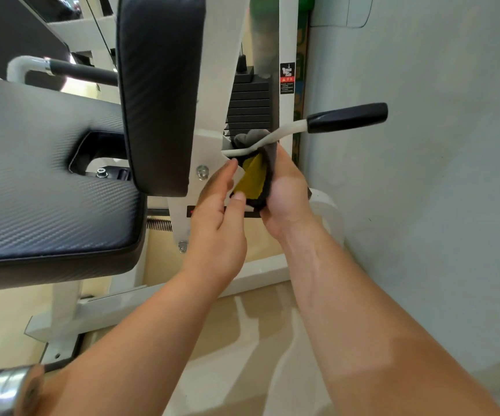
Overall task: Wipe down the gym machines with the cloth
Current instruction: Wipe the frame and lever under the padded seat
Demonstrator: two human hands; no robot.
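Fingers [227,172] of left hand [215,232] and right hand [287,196] on cloth [253,178]

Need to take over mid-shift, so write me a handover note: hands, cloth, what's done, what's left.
Right hand grips the cloth, bunched against the white lever.
Left hand: fingers straight, thumb touching the cloth's lower edge.
Done: cannot tell which surfaces are wiped.
Left, probably: lever, its black grip, seat pad, back pad.
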